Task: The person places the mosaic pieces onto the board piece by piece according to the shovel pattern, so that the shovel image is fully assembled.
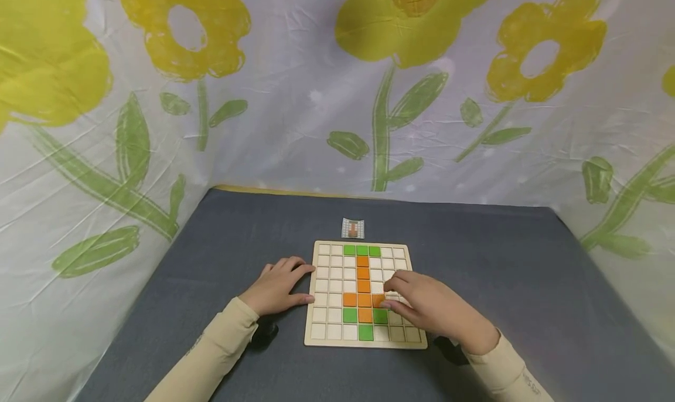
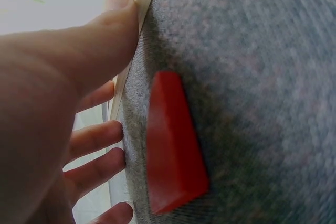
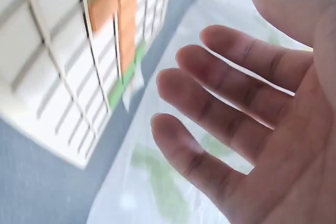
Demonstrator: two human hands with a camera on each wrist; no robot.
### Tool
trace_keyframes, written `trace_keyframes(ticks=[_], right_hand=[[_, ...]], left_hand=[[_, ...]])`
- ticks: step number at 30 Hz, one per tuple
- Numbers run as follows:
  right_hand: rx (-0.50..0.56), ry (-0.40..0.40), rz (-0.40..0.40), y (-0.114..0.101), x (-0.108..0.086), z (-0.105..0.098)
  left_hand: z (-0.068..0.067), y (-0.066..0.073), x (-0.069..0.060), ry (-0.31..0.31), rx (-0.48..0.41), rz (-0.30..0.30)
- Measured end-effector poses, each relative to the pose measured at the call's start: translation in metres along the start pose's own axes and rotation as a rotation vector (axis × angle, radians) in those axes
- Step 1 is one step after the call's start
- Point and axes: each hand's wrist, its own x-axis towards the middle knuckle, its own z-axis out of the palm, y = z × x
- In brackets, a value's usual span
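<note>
A square wooden grid board (image 1: 309,337) lies on the dark cloth, its cells filled with white, orange and green square tiles. Orange tiles (image 1: 363,273) form an upright column with a short crossbar; green tiles (image 1: 361,250) sit at the top and near the bottom. My left hand (image 1: 276,288) rests at the board's left edge, its thumb (image 2: 118,3) touching the rim. Over the right part of the board is my right hand (image 1: 427,299), thumb near the right orange tile of the crossbar. In the right wrist view its fingers (image 3: 210,87) are loosely bent with nothing between them.
A small picture card (image 1: 353,228) lies behind the board. A red wedge-shaped piece (image 2: 173,145) is on the cloth close to my left hand. Flower-printed fabric (image 1: 285,121) surrounds the table (image 1: 253,220) at the back and sides.
</note>
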Motion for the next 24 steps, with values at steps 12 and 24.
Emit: trace_keyframes(ticks=[12, 24], right_hand=[[0.136, -0.235, 0.408, 0.058, -0.017, 0.009], [0.175, -0.335, 0.511, 0.077, -0.02, 0.021]], left_hand=[[-0.001, 0.001, -0.002, -0.007, 0.009, -0.015], [-0.013, -0.006, -0.002, -0.077, -0.002, -0.016]])
